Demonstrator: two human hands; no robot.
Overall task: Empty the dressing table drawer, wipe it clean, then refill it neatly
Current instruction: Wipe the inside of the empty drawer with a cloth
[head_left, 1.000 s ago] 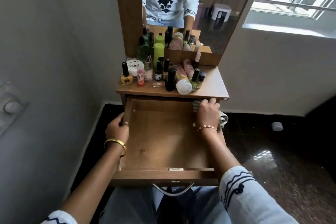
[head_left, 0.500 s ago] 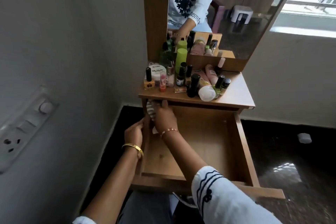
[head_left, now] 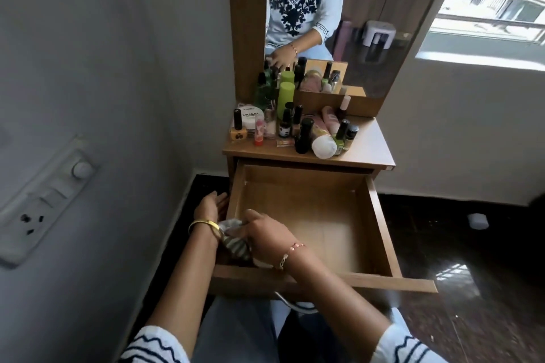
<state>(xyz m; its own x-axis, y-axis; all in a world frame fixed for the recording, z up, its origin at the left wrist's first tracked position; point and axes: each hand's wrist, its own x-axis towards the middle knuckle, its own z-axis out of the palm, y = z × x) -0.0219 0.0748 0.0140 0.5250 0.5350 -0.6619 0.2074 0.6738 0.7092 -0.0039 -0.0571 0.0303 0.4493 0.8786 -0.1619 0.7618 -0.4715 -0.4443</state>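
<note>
The wooden drawer (head_left: pixel 380 215) of the dressing table stands pulled out, with nothing on its bare floor. My right hand (head_left: pixel 267 237) holds a striped cloth (head_left: pixel 236 244) against the drawer's near left inside corner. My left hand (head_left: pixel 211 206) rests with straight fingers on the outside of the drawer's left wall. Several nail polish bottles, jars and tubes (head_left: pixel 295 127) crowd the tabletop (head_left: pixel 368 150) above the drawer.
A mirror (head_left: pixel 368 9) rises behind the bottles. A wall with a switch panel (head_left: pixel 44 200) is close on the left. Dark glossy floor lies to the right, with a small white object (head_left: pixel 477 220) on it. The drawer's metal handle (head_left: pixel 295 302) is near my lap.
My right hand has carried the cloth from the drawer's far right corner across to the far left and then down to the near left corner. My left hand stayed on the left wall.
</note>
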